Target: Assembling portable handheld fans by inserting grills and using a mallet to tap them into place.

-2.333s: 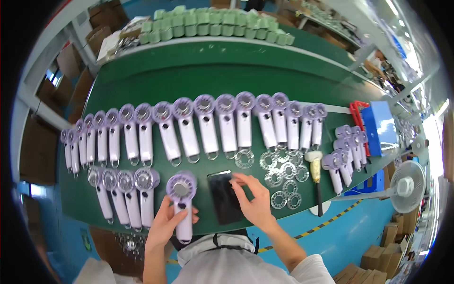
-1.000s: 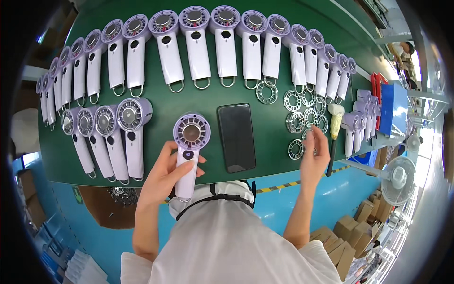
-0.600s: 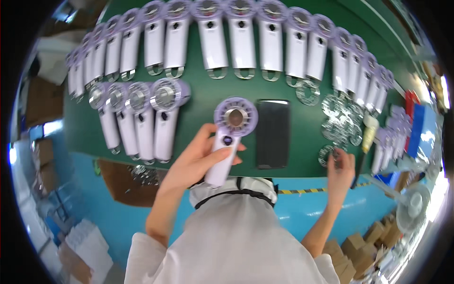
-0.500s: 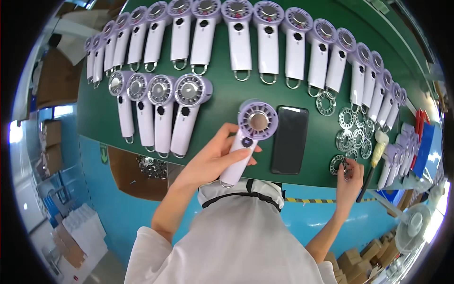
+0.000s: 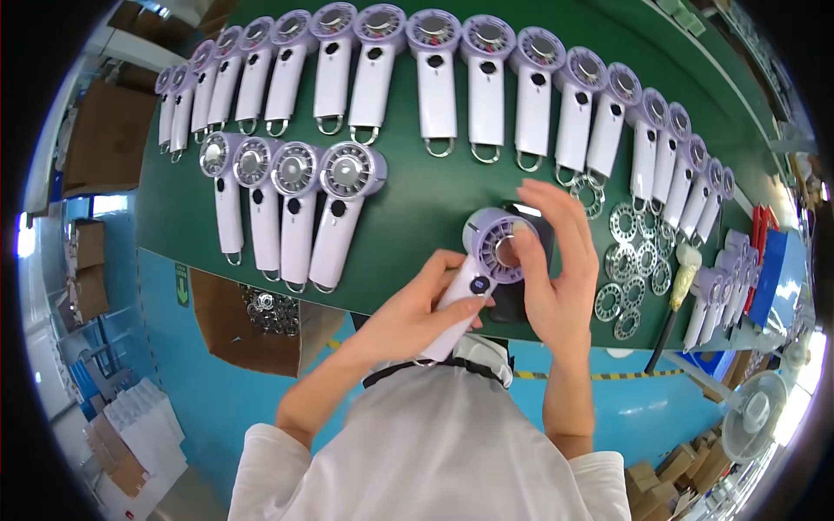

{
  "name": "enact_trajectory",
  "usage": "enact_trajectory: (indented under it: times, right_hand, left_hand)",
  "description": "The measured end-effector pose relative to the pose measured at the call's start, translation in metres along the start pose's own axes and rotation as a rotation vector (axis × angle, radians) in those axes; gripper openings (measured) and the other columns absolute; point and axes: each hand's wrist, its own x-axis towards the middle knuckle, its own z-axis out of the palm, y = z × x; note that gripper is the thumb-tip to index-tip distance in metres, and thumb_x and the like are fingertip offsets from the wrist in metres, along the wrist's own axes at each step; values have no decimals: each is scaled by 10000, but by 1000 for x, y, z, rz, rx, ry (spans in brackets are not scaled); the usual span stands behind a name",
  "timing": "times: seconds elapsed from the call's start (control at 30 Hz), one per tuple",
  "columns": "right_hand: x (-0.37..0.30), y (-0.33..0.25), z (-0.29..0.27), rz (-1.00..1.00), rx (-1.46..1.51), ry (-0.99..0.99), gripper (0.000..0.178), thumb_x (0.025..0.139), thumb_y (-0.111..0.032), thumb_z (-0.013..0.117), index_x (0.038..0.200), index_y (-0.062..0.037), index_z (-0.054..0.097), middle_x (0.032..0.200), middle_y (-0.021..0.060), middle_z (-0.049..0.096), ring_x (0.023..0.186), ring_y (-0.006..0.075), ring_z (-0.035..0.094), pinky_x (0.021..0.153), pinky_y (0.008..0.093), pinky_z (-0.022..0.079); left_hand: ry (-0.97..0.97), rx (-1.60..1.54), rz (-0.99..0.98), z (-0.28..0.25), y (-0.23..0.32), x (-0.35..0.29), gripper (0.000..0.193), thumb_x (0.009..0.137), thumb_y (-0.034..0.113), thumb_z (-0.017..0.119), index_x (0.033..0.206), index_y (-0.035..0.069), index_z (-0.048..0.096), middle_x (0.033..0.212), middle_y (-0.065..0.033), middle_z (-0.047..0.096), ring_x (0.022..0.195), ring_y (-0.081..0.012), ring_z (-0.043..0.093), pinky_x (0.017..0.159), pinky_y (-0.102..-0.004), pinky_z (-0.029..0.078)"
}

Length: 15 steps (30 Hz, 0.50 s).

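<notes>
My left hand (image 5: 426,314) is wrapped round the white handle of a handheld fan (image 5: 453,323) with a lilac round head, held at the table's near edge. The fan tilts with its head up and to the right, its ribbed face and round metallic centre showing. Over the right side of the head is my right hand (image 5: 560,278), its thumb at the fan's centre and its fingers stretched apart. A black phone (image 5: 511,306) lies under the fan and this hand, mostly covered. To the right of my right hand several silver slotted rings (image 5: 620,260) lie on the table.
Finished-looking fans (image 5: 436,95) line the far side of the green table (image 5: 417,195), with a shorter row (image 5: 295,226) at left. At right lie a brush-like tool (image 5: 679,286) with a black handle, more fans (image 5: 708,300) and a blue bin (image 5: 777,278). A cardboard box (image 5: 228,334) of metal parts stands below left.
My right hand has left the rings and moved left to the fan's head. My left hand has shifted the fan slightly right and nearer to me, over the phone.
</notes>
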Motion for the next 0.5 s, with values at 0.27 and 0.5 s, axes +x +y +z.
enact_trajectory:
  times: [0.27, 0.5]
  right_hand:
    - [-6, 7, 3, 309, 303, -173, 285, 939, -66, 581, 1206, 21, 627, 1228, 119, 618, 1118, 195, 574, 983, 299, 420]
    - [-8, 4, 3, 313, 316, -188, 356, 929, -99, 598, 1267, 12, 590, 1266, 105, 580, 1111, 174, 563, 982, 289, 416]
  left_hand:
    - [-59, -62, 79, 2, -2, -8, 387, 1004, 142, 557, 1306, 27, 343, 1117, -98, 621, 896, -124, 615, 789, -293, 513]
    - [-105, -107, 93, -1, 1, -5, 407, 991, 178, 579, 1275, -5, 352, 1013, -97, 593, 847, -130, 605, 760, -309, 498]
